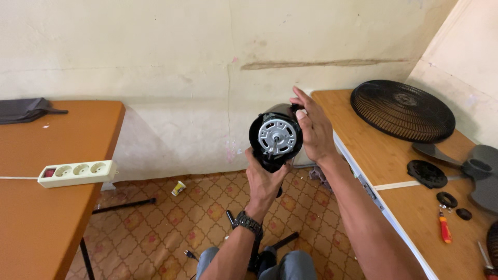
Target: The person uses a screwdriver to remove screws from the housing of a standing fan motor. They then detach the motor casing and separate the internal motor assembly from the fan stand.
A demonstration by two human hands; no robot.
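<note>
The fan motor (pixel 277 137) is gripped from below by the left hand (pixel 264 179) and clasped sideways by the right hand (pixel 314 129); a fan grille (pixel 402 110) and screwdriver (pixel 444 226) are laid on the right table (pixel 373 155).

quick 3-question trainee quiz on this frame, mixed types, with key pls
1. True or false: both hands grip the fan motor.
2. Which table bears the fan grille? A) left table B) right table C) neither
3. Fill in: the white power strip lies on the ____ table.

Key:
1. True: the left hand holds it from below, and the right hand holds its side.
2. B
3. left
</note>
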